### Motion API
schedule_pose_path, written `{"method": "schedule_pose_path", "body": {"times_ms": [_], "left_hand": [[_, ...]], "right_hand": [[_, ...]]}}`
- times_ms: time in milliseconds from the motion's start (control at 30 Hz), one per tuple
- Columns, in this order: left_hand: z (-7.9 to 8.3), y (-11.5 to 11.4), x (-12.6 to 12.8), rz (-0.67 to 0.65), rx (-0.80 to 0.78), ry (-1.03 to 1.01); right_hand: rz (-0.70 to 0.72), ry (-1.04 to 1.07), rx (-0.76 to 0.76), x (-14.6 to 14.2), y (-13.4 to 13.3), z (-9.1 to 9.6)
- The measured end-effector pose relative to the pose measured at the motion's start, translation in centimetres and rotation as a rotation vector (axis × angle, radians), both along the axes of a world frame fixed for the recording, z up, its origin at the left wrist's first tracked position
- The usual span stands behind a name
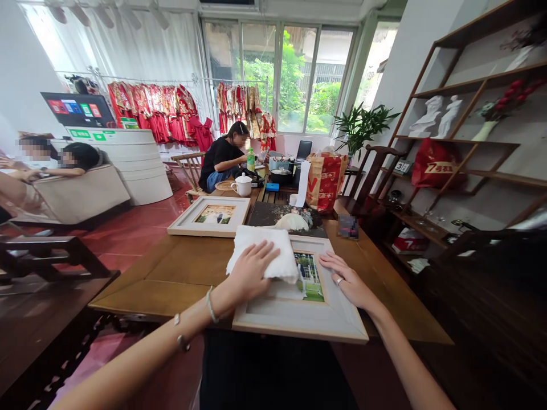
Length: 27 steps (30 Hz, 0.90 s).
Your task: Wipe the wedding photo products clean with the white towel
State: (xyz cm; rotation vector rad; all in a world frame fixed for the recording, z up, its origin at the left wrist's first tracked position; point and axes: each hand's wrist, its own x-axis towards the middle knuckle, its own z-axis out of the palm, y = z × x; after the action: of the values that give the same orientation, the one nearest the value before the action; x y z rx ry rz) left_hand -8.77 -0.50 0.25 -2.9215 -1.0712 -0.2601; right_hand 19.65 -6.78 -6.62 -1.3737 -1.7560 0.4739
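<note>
A light wooden picture frame (325, 319) with a photo lies on the near edge of the wooden table (179, 267). My left hand (250, 270) presses flat on a folded white cloth (260, 247) that covers the frame's upper left part. My right hand (348, 279), fingers stretched out and wearing a ring, rests flat on the frame's right border. A second framed photo (210, 216) lies farther back on the left.
A dark framed picture (277, 215) lies behind the cloth. A white teapot (243, 185), a red gift bag (325, 182) and tea things stand further back, where a person in black (222, 156) sits. Wooden shelves (465, 142) line the right wall; a bench (47, 250) stands left.
</note>
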Motion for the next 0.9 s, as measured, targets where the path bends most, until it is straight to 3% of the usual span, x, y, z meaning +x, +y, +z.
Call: {"method": "schedule_pose_path", "body": {"times_ms": [133, 267, 400, 567, 700, 800, 900], "left_hand": [[-0.5, 2.8, 1.0, 0.037, 0.083, -0.031], [-0.6, 2.9, 1.5, -0.004, 0.071, 0.023], [-0.4, 0.3, 1.2, -0.005, -0.005, 0.026], [0.7, -5.4, -0.2, 0.063, -0.133, -0.002], [1.8, -8.9, -1.8, 0.007, -0.278, 0.034], [2.0, -9.8, -2.3, -0.068, -0.338, 0.036], [1.8, -8.9, -1.7, -0.057, -0.312, 0.032]], "right_hand": [[0.004, 0.0, 0.003, -0.1, 0.0, -0.5], [-0.01, 0.014, -0.002, -0.1, 0.1, -0.6], [-0.032, 0.028, -0.011, -0.2, 0.2, -0.4], [-0.052, 0.036, -0.008, -0.2, 0.4, 0.4], [-0.058, 0.036, -0.003, -0.2, 0.9, 0.8], [-0.054, 0.032, -0.007, -0.1, 1.1, 0.8], [-0.039, 0.025, 0.005, 0.0, 0.9, 0.7]]}}
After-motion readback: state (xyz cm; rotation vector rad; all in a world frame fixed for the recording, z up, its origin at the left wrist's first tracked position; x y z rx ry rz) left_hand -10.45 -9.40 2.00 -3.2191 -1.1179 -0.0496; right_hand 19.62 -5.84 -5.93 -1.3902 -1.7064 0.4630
